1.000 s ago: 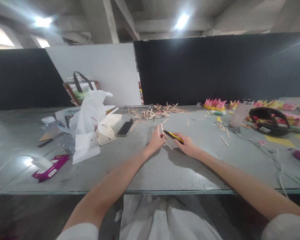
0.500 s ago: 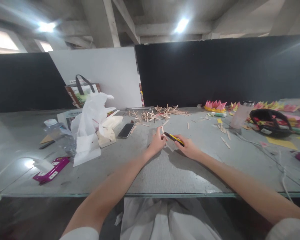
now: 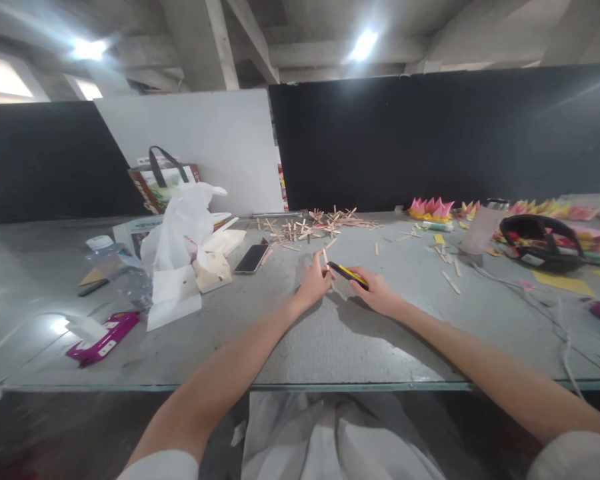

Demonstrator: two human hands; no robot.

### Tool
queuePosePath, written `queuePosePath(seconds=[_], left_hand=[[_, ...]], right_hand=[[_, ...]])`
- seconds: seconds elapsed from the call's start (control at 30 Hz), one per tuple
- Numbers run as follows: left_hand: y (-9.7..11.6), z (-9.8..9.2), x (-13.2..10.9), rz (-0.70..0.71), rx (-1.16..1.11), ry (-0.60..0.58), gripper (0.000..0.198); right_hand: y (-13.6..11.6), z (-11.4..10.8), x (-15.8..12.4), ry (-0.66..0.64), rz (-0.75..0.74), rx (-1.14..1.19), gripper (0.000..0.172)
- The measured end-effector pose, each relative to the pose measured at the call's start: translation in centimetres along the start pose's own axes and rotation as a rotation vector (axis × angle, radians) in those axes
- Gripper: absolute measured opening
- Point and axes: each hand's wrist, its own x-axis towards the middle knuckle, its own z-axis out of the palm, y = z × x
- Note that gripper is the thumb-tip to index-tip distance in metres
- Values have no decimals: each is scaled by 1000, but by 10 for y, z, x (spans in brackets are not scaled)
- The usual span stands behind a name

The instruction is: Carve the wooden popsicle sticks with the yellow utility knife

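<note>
**Stick and knife held over the middle of the table**

A thin wooden stick (image 3: pixel 325 259) is pinched upright between the fingers of the left hand (image 3: pixel 313 283), and a yellow and black utility knife (image 3: pixel 349 274) is gripped in the closed right hand (image 3: pixel 375 291). The two hands are held close together, and the far tip of the knife is brought up to the stick. Both hands are placed near the middle of the grey table (image 3: pixel 130 360), well back from its near edge, which is seen as a straight line running across the view below the forearms.

Between the hands and that near edge a broad bare strip of tabletop is left open. To the far side of the hands, a pile of wooden sticks (image 3: pixel 310 228) is spread out close to the dark back wall. A phone (image 3: pixel 251 258) is laid flat just to the left of the left hand. Further left, room is taken up by a white plastic bag (image 3: pixel 180 227), a water bottle (image 3: pixel 117 267) and, nearer the front edge, a magenta packet (image 3: pixel 103 337).

To the right of the right hand, a few loose sticks (image 3: pixel 450 281) are scattered. Beyond them a black headset (image 3: pixel 540 240) and pink paper flowers (image 3: pixel 430 208) are set toward the far right, and a white cable (image 3: pixel 563 347) is trailed toward the near right edge.
</note>
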Motion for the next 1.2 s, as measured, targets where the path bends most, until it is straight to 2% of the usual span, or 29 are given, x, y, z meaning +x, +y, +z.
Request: queuePosePath(seconds=[0.27,0.53,0.83,1.2], left_hand=[[-2,1,1,28,-29,2,70],[4,-1,-1,15,49,12,69],[16,-2,-5,-2,56,19,76],[13,-1,-4,-12,70,17,81]], right_hand=[[0,1,-1,-3,14,3,44],[-1,1,0,6,-2,2,43],[1,0,-1,-5,-13,-1,42],[-1,-1,-1,-7,-8,-11,41]])
